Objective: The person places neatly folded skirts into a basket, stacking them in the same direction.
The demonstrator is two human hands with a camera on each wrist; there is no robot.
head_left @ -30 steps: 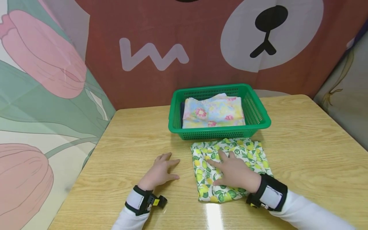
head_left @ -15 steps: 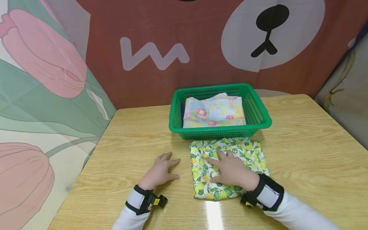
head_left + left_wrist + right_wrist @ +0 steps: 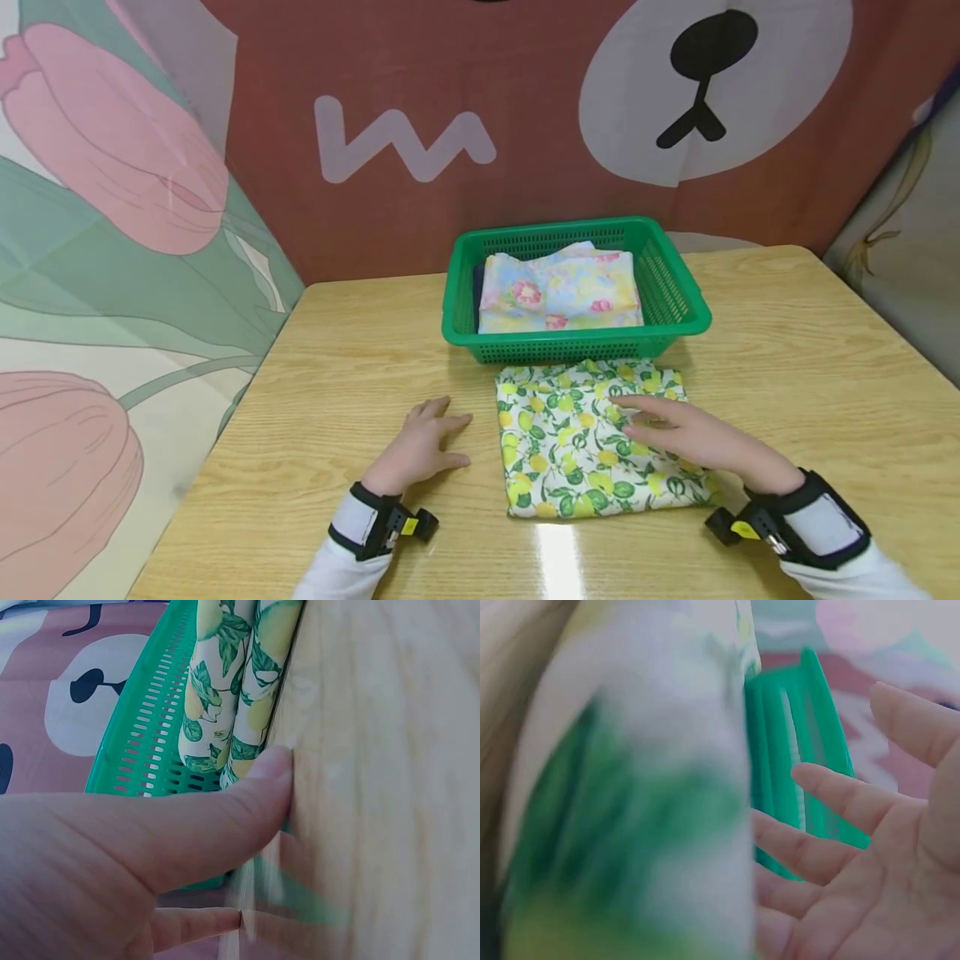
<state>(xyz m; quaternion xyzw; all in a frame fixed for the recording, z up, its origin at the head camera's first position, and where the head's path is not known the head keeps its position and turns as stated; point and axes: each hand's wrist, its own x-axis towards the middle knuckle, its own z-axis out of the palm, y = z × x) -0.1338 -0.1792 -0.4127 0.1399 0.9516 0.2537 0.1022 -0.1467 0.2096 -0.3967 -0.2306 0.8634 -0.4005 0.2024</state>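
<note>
A folded cloth [image 3: 570, 450] with a yellow lemon and green leaf print lies on the table just in front of the green basket. My right hand [image 3: 686, 433] is over the cloth's right part, fingers extended toward the left. In the right wrist view that hand [image 3: 870, 847] shows its palm and relaxed fingers beside the blurred cloth [image 3: 645, 787], holding nothing. Left of the cloth, my left hand [image 3: 420, 446] rests on the tabletop with fingers spread, apart from the fabric. The left wrist view has its thumb [image 3: 225, 814] before the cloth's folded edge [image 3: 214, 697].
The green plastic basket [image 3: 577, 343] stands at the back of the wooden table [image 3: 360, 350]. A pastel floral cloth [image 3: 558, 292] lies folded inside it, with a dark item [image 3: 477, 292] at its left. Behind the table hangs a brown bear-print curtain [image 3: 405, 225].
My right hand has moved from the middle of the lemon-print cloth to its right part and turned sideways. The cloth shifted slightly left and away. The left hand has stayed put.
</note>
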